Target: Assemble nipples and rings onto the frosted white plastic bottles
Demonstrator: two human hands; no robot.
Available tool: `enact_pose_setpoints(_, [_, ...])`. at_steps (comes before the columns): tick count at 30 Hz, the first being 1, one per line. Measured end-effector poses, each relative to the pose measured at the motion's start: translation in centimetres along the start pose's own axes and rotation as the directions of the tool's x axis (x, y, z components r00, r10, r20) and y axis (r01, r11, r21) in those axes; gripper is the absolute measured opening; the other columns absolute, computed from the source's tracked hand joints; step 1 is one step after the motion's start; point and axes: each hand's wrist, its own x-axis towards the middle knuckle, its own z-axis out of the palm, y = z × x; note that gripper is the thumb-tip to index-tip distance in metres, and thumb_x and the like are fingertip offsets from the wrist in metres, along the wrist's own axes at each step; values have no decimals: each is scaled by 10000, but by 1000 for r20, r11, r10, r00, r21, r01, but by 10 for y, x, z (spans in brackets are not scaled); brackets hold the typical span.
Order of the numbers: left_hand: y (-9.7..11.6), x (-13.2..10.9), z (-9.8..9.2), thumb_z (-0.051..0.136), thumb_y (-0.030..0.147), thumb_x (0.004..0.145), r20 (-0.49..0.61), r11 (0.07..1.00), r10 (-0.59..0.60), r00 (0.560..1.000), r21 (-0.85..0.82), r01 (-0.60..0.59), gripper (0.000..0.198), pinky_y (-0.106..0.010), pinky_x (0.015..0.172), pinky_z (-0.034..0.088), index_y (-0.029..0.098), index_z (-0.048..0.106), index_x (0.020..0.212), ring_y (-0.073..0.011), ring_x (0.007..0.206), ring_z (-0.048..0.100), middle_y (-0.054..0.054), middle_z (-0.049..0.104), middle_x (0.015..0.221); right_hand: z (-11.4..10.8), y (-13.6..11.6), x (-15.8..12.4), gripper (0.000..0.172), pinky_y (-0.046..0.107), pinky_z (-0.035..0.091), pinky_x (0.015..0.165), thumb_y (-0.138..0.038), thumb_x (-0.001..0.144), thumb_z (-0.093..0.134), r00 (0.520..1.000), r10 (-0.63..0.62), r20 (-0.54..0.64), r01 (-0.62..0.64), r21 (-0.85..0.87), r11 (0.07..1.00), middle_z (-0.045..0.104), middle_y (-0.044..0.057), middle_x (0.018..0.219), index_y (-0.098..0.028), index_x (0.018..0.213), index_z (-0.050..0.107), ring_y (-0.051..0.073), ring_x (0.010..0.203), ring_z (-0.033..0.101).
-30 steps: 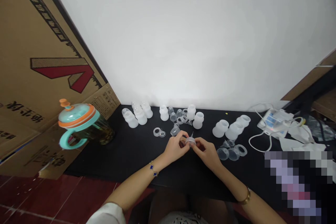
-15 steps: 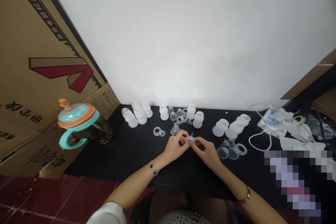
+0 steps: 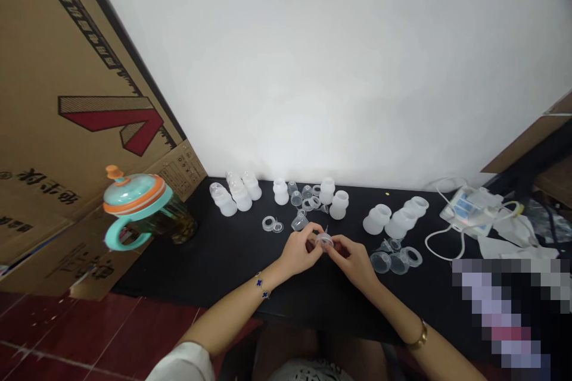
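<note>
Between my two hands, over the black table [image 3: 214, 268], is a bottle collar ring with a clear nipple [image 3: 325, 239] in it, tip pointing up. My left hand [image 3: 302, 250] pinches its left side and my right hand [image 3: 353, 259] grips the right side; some fingertips are hidden. Just beyond my left hand lies a clear cap [image 3: 300, 222]. A loose collar ring [image 3: 269, 224] and a small nipple [image 3: 277, 227] lie to the left. Behind my hands stand open white bottles [image 3: 339, 205], with several clear caps and rings [image 3: 308, 202] among them.
Capped bottles [image 3: 241, 195] stand at the back left, beside a large turquoise-lidded jug [image 3: 143, 208] and a cardboard box [image 3: 89, 131]. On the right are more open bottles [image 3: 376, 219], clear caps [image 3: 399, 262], and a white device with cables [image 3: 469, 211]. A white wall [image 3: 335, 71] rises behind.
The view has shifted slightly, so the scene sits a little further right. Both hands keep their hold on the collar ring with nipple, nearly unmoved.
</note>
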Motion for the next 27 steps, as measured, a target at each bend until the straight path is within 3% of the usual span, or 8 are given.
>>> enact_pose_setpoints(11, [2, 0, -1, 531, 147, 848, 18, 1000, 20, 1000, -9, -20, 189, -203, 572, 455, 211, 530, 1026, -109, 535, 584, 43, 666, 665, 0, 1, -1, 253, 244, 368, 520, -418, 923, 580, 1000, 0, 3, 1, -15, 1000, 589, -23, 602, -201, 896, 707, 149, 547, 537])
enact_pose_setpoints(27, [-3, 0, 2, 540, 129, 817, -11, 999, -32, 999, -9, 32, 194, -188, 537, 400, 211, 576, 989, -90, 493, 497, 77, 565, 581, 0, 0, -1, 293, 238, 360, 516, -450, 933, 573, 1000, -12, 4, 12, -10, 1000, 570, -24, 596, -195, 904, 714, 143, 544, 521])
